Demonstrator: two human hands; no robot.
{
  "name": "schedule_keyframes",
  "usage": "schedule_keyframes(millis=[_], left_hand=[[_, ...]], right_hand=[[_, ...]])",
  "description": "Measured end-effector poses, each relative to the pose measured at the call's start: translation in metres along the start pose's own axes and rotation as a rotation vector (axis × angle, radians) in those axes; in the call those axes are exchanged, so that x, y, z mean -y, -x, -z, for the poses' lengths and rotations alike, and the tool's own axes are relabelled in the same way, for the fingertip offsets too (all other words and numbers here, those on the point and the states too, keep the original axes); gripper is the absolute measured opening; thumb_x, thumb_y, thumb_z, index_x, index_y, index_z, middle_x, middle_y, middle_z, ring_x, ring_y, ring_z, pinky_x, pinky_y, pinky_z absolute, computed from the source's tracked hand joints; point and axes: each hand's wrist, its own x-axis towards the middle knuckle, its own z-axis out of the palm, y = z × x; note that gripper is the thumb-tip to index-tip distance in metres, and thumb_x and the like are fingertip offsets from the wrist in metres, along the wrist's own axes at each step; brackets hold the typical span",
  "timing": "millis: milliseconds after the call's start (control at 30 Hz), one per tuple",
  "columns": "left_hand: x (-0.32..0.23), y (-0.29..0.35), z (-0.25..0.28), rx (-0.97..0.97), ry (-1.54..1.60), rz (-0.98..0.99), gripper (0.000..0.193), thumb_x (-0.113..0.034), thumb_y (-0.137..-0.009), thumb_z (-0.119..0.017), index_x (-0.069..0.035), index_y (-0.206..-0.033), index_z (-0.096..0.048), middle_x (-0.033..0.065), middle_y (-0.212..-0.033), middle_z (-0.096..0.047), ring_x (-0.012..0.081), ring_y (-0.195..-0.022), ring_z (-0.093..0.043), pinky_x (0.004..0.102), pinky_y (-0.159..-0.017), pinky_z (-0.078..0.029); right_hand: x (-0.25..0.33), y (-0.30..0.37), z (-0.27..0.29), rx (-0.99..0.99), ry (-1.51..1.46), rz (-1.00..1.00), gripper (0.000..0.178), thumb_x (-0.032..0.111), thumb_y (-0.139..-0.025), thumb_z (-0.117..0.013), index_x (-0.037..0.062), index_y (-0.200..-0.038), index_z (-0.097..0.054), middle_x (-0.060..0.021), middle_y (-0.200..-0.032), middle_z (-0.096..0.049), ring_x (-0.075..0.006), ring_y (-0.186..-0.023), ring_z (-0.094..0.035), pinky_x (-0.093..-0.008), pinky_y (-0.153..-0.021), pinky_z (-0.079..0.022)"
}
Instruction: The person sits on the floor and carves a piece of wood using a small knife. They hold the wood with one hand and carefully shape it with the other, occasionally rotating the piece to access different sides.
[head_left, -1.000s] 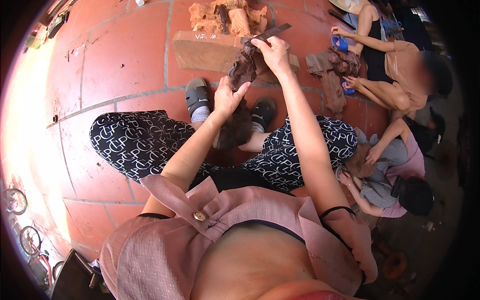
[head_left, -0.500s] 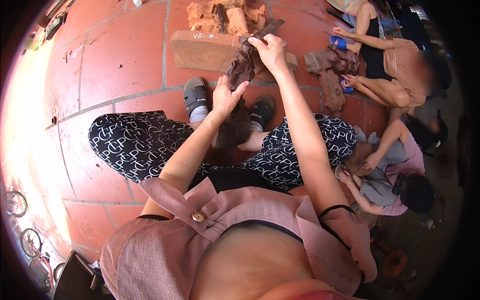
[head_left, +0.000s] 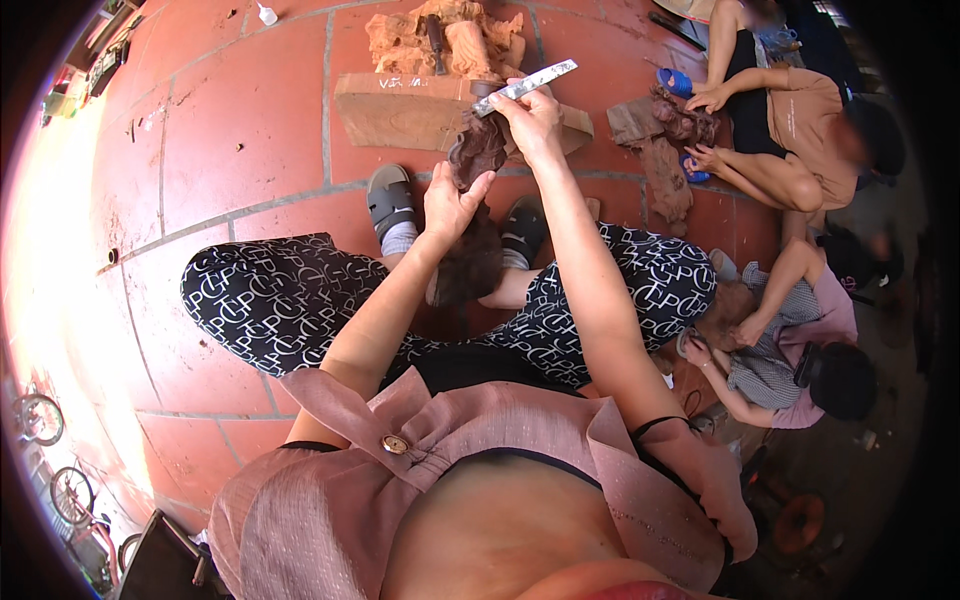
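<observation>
The dark brown carved wooden piece is above the lower legs, in front of a thick pale-brown wooden block. The left hand holds its near end, thumb to one side and fingers to the other. The right hand pinches a flat, straight, pale grey strip between thumb and fingers, slanting across the carving's far end.

In this inspector's judgement, the work calls for a firm left hold, the strip laid flat to the surface, and light, even strokes that follow the carved hollows; the left thumb should stay off the strip's path.

Not verified: contact between strip and carving, the strip's underside and the right fingertips, hidden behind it. The left fingers are largely covered by the carving. Whether the dark brown mass between the shins joins the carving cannot be established.
</observation>
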Motion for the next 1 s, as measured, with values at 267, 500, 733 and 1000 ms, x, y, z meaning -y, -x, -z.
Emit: schedule_keyframes(millis=[267,500,733,1000], left_hand=[[0.007,-0.004,-0.005,-0.025,-0.013,-0.027,0.059,-0.044,-0.072,-0.065,0.007,-0.1,-0.051,0.023,-0.098,-0.054,0.0379,-0.092,-0.055,0.0399,-0.081,-0.043],[0.002,-0.001,-0.003,-0.013,-0.007,-0.003,0.06,-0.045,-0.072,-0.065,0.007,-0.098,-0.051,0.0223,-0.095,-0.054,0.0373,-0.091,-0.055,0.0396,-0.079,-0.044],[0.009,-0.003,-0.007,-0.014,-0.032,-0.006,0.061,-0.046,-0.071,-0.065,0.008,-0.097,-0.051,0.0232,-0.094,-0.054,0.0382,-0.089,-0.055,0.0404,-0.078,-0.044],[0.013,-0.002,-0.01,-0.08,-0.091,-0.065,0.062,-0.046,-0.071,-0.065,0.008,-0.099,-0.05,0.0254,-0.097,-0.053,0.0394,-0.092,-0.054,0.0405,-0.081,-0.043]], right_hand=[[0.003,-0.003,0.005,0.011,0.017,-0.011,0.015,0.008,-0.071,-0.072,-0.0039,-0.075,-0.065,-0.0071,-0.092,-0.061,-0.0135,-0.081,-0.057,-0.0269,-0.072,-0.047],[-0.005,-0.003,-0.006,-0.02,0.084,-0.034,0.015,0.007,-0.071,-0.072,-0.0042,-0.071,-0.062,-0.0043,-0.094,-0.057,-0.0103,-0.076,-0.055,-0.0225,-0.064,-0.044],[-0.013,0.002,-0.013,-0.079,-0.11,-0.083,0.012,0.004,-0.07,-0.072,-0.0036,-0.073,-0.063,-0.0036,-0.093,-0.055,-0.0099,-0.08,-0.053,-0.0234,-0.068,-0.044],[-0.01,0.003,-0.013,-0.058,-0.407,-0.162,0.009,0.0,-0.073,-0.069,-0.005,-0.076,-0.063,-0.0039,-0.095,-0.055,-0.0094,-0.082,-0.053,-0.0218,-0.069,-0.044]])
